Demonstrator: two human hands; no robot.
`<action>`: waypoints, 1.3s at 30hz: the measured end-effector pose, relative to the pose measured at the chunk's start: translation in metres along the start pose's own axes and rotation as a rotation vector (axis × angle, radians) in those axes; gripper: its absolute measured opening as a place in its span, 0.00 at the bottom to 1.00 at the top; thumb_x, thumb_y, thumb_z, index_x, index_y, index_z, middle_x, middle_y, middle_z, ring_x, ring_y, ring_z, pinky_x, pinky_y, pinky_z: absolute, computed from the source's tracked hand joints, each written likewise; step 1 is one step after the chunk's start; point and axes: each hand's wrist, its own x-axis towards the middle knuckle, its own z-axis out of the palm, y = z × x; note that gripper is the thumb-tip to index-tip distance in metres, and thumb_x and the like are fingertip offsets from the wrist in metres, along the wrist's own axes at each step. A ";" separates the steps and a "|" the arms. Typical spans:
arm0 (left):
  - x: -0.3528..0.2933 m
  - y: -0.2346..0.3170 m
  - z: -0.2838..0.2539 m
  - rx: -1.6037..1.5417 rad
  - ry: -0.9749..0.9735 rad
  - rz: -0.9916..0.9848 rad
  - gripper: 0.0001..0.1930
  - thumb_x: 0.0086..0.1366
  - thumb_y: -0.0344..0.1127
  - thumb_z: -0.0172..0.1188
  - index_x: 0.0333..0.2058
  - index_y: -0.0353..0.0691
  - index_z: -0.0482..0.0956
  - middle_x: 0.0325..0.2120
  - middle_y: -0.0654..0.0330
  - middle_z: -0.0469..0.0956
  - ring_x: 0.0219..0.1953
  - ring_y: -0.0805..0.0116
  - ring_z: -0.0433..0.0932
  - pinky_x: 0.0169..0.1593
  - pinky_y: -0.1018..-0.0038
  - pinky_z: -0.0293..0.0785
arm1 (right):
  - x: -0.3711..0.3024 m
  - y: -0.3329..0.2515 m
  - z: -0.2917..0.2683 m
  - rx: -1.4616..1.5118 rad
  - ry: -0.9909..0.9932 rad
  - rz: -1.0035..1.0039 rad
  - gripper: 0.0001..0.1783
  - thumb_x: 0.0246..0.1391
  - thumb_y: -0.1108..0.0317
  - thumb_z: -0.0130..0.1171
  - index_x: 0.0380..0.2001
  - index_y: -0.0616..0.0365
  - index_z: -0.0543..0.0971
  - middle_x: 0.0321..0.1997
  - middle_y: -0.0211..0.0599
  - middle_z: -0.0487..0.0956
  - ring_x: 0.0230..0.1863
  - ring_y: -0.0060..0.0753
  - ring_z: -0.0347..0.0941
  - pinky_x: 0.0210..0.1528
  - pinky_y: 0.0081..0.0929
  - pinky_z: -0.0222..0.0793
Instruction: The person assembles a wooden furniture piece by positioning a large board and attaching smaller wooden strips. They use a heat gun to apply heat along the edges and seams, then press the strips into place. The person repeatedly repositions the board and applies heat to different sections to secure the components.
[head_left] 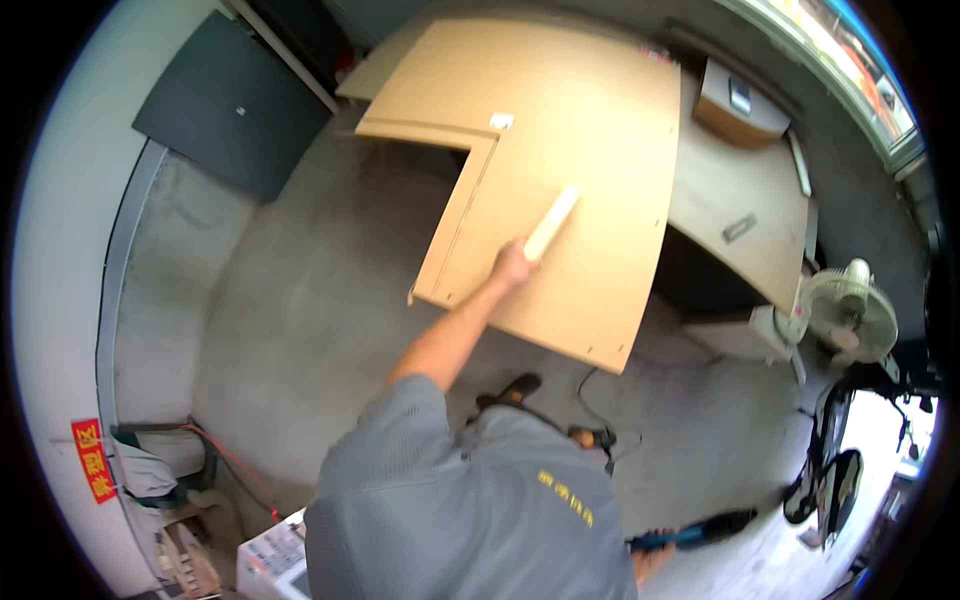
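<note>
Pale strip (pixel 553 222) is being gripped at one end by the left hand (pixel 515 265), fingers curled, ideally being held steady; right hand (pixel 655 566) beside blue tool (pixel 688 536): finger closure cannot be told.

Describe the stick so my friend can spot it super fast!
Find the big tan board with a notched side, near the top middle. Over it reaches the left hand, gripping the lower end of the stick. Unlike the wide board, the stick is narrow and paler.

Yellow characters (pixel 90 449) on red sign (pixel 94 461) on pale wall (pixel 58 320), yellow lettering (pixel 566 499) on grey shirt (pixel 450 520)
</note>
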 end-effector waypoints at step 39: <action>0.508 -0.073 -0.396 0.138 -0.755 0.895 0.28 0.65 0.40 0.63 0.60 0.35 0.69 0.54 0.49 0.75 0.54 0.51 0.76 0.58 0.59 0.71 | -0.529 0.629 0.619 -0.074 0.345 0.039 0.11 0.51 0.81 0.55 0.38 0.61 0.71 0.26 0.35 0.71 0.26 0.31 0.72 0.29 0.29 0.73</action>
